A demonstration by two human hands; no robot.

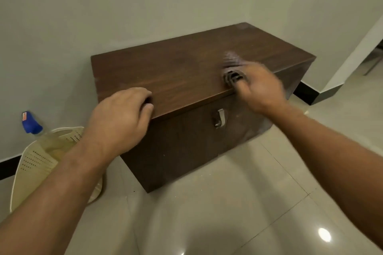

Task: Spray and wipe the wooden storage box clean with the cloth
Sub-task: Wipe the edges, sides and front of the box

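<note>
A dark brown wooden storage box (186,68) stands on the floor against the wall, its lid closed and a metal latch (219,118) on its front. My right hand (259,87) is blurred and presses a striped grey cloth (232,68) onto the lid near the front right edge. Over the lid's front left edge my left hand (122,114) rests, fingers curled, holding nothing. The spray bottle (31,123), blue-headed with a pale body, stands at the far left inside a basket.
A cream perforated plastic basket (37,161) sits on the floor left of the box, partly behind my left forearm. The glossy tiled floor (228,203) spreads in front. A wall corner with black skirting (306,93) lies right of the box.
</note>
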